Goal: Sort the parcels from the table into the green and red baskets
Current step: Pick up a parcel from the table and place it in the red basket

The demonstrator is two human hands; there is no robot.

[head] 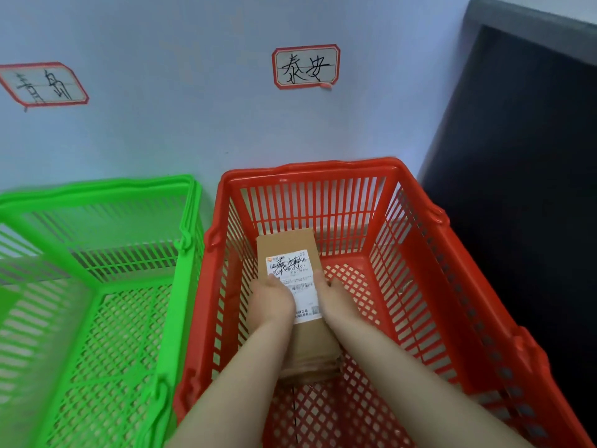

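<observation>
label [302,286] on parcel [286,244] seemingly reads 泰安, like wall sign [306,66].

"泰安" on right wall sign [306,66], "青岛" on left wall sign [43,84], "泰安" handwritten on label [292,273] of parcel [286,243].

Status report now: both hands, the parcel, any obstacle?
Both gripping parcel: left hand, right hand. Parcel low inside red basket. Nothing blocks it.

Brown parcel [290,250] (white label [298,286], blurry black print); lattice-patterned red basket [416,270], green basket [97,286].
</observation>
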